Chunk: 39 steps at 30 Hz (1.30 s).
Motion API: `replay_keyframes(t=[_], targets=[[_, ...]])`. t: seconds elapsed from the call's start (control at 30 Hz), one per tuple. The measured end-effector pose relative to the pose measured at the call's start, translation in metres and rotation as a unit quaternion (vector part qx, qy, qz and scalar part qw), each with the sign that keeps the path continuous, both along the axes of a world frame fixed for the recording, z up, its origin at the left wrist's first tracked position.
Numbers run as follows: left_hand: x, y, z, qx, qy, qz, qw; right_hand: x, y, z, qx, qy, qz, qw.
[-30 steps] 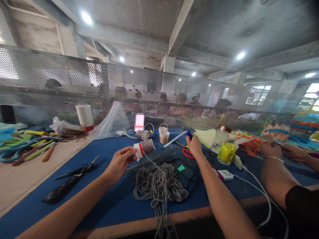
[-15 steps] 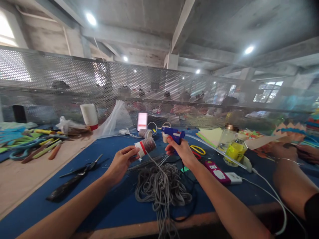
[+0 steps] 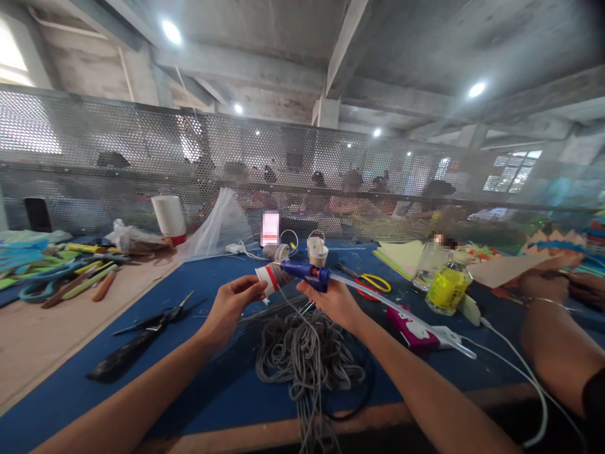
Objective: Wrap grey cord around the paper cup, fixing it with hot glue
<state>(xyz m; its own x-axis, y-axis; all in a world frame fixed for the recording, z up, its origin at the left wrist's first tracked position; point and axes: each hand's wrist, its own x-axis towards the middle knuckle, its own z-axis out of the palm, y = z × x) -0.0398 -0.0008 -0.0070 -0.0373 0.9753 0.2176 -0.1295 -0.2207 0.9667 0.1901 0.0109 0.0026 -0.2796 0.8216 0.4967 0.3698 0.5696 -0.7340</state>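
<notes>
My left hand [image 3: 239,304] pinches the rim end of a white paper cup [image 3: 266,280] with a red band, tilted on its side. Grey cord is wound round the rest of the cup. Closed on the handle of a blue hot glue gun [image 3: 302,271], my right hand [image 3: 335,304] holds its nozzle at the wound cord; whether it touches I cannot tell. A long clear glue stick [image 3: 411,318] juts from the gun's back toward the lower right. From the cup a strand runs down to a loose heap of grey cord [image 3: 307,353] hanging over the table's front edge.
Black pliers-like scissors [image 3: 142,337] lie left. Behind my hands stand a cord-wrapped cup [image 3: 275,252], a small basket [image 3: 317,251] and a phone [image 3: 270,228]. Yellow-handled scissors [image 3: 377,282], a magenta box [image 3: 411,328] and a yellow bottle [image 3: 447,287] are right. Another person's arm [image 3: 560,340] reaches in there.
My right hand has brought the glue gun left and down to the cord on the cup, and its glue stick has swung into plain view. My left hand has hardly moved.
</notes>
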Motion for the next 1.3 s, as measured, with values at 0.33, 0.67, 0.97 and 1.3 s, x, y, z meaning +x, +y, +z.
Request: replay_keyframes(t=[0.33,0.67,0.97,1.3], targets=[[-0.0013,-0.0005,0.0013,0.037,0.048,0.032,0.998,-0.0002,0.0046,-0.0076,0.125,-0.091,-0.04,0.987],[0.003,-0.0063,0.008,0.045,0.061,0.041,0.996,0.0006,0.003,-0.008,0.157,-0.112,-0.046,0.98],[0.0031,-0.0056,0.0077,0.042,0.053,0.051,0.996,0.0001,-0.0012,-0.0029,0.197,-0.126,-0.035,0.972],[0.0005,-0.002,0.0031,0.05,0.06,0.056,0.995,0.0025,0.0004,-0.0061,0.2,-0.164,-0.057,0.964]])
